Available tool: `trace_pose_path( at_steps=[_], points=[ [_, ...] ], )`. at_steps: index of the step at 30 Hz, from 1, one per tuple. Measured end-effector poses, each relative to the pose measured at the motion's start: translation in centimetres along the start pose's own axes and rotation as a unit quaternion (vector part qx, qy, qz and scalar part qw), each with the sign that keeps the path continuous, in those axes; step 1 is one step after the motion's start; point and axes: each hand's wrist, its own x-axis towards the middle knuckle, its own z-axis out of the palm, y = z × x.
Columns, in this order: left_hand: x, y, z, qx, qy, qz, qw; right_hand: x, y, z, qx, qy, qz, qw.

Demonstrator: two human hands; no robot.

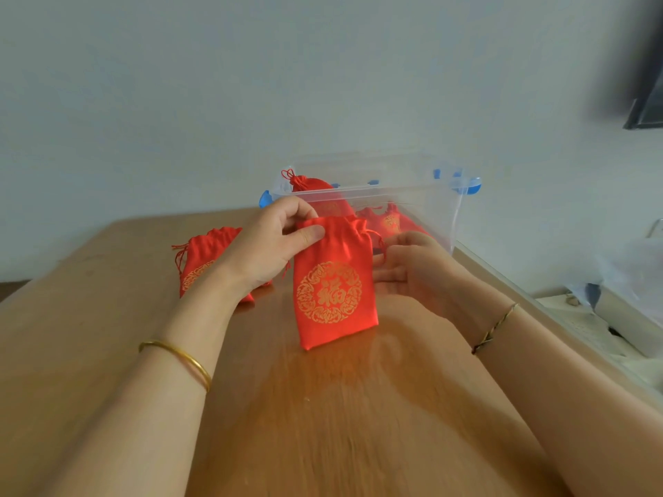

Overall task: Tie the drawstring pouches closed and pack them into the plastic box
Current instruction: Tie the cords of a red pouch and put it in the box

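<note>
A red drawstring pouch [333,281] with a gold round emblem stands upright on the wooden table [107,317]. My left hand [272,242] pinches its gathered top edge between thumb and fingers. My right hand [412,267] is beside the pouch's right side, palm toward it, fingers relaxed near the red cord; whether it holds the cord I cannot tell. Another red pouch [204,260] lies on the table behind my left wrist, partly hidden. Behind stands the clear plastic box [412,199] with blue clips, holding a tied pouch [308,184] and more red pouches [391,220].
The table's right edge runs close by my right forearm. Beyond it lies clutter: a white container and clear plastic wrap [631,292]. A pale wall stands behind the box. A dark object [642,113] hangs at the upper right.
</note>
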Motion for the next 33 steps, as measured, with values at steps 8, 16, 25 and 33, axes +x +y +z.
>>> trace_pose_path(
  at_steps=[8, 16, 25, 33],
  points=[
    [0.0, -0.3, -0.4, -0.001, 0.016, -0.004, 1.0, -0.6, -0.8, -0.3, -0.052, -0.038, -0.012, 0.998],
    [-0.2, -0.8, -0.9, -0.024, 0.0, -0.06, 0.998, -0.8, -0.8, -0.6, -0.015, -0.015, -0.052, 0.998],
    [-1.0, -1.2, -1.7, -0.045, -0.075, -0.157, 0.984, -0.8, -0.8, 0.3, 0.081, 0.059, -0.098, 0.99],
    [-0.9, -1.6, -1.7, 0.048, -0.058, -0.15, 0.986, -0.6, -0.7, 0.3, 0.114, 0.091, -0.11, 0.983]
  ],
)
